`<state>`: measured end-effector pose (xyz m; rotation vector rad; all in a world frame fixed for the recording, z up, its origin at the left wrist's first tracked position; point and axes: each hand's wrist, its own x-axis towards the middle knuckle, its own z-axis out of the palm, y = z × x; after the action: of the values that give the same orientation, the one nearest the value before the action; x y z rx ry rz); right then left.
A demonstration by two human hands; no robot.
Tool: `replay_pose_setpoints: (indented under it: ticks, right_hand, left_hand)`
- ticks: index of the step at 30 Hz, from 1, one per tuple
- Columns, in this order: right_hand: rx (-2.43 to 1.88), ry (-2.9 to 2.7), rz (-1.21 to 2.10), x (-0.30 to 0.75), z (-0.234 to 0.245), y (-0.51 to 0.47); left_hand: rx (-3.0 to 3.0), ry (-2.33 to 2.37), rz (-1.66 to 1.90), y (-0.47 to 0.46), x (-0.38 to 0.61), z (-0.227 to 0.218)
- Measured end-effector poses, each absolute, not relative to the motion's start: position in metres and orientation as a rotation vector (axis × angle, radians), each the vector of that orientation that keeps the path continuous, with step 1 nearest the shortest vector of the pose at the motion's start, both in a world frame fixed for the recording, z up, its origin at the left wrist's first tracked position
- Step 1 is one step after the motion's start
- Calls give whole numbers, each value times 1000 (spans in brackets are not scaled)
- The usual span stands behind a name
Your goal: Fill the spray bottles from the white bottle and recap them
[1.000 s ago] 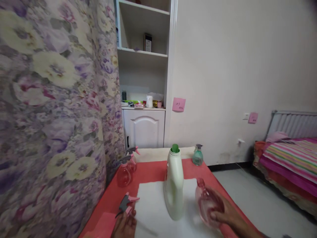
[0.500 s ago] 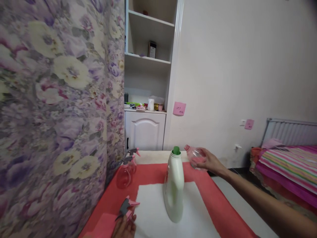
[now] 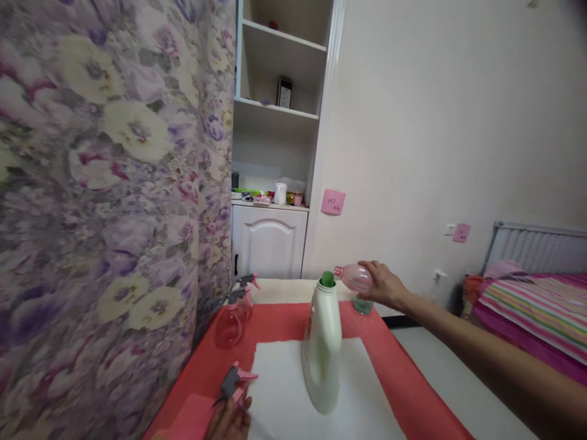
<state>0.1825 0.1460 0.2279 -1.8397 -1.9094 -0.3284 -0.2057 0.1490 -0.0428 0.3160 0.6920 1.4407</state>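
Observation:
Tilted nearly flat, a clear pink bottle (image 3: 356,278) is in my right hand (image 3: 387,285), its neck pointing left. That neck is beside a green funnel (image 3: 328,279) set in the mouth of a pale green jug (image 3: 323,354); I cannot tell whether they touch. The jug stands upright on a white sheet (image 3: 367,391). At the lower left, my left hand (image 3: 229,421) is closed around a grey and pink spray trigger head (image 3: 233,384). Whether any liquid flows from the bottle does not show.
Pink spray bottles (image 3: 229,324) stand at the table's left, by the floral curtain (image 3: 137,244). A greenish glass jar (image 3: 363,305) is at the back right, below the pink bottle. Red cloth (image 3: 403,366) covers the table. Farther right is a bed (image 3: 536,299).
My right hand has tipped the pink bottle further and brought its neck left to the funnel. The glass jar behind it has come into view. My left hand has barely moved.

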Motion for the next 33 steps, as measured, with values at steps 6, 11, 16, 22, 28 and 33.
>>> replay_pose_setpoints:
  ticks: [6,11,16,22,28,33]
  right_hand:
    - [-1855,-1978,-465,177,236,145]
    - [-1863,-2017,-543,175,241,147]
    - [-1846,-2071,-592,175,245,148]
    - [-1840,-2121,-650,174,252,146]
    - [-1825,-2150,-710,171,258,145]
    - [-1809,-2166,-758,169,262,143]
  left_hand:
    - [322,696,1430,150,-206,-43]
    - [296,703,1460,148,-207,-42]
    - [283,718,1443,149,-208,-43]
    - [267,686,1439,153,-209,-48]
    - [248,668,1435,151,-207,-48]
    - [233,630,1478,151,-206,-48]
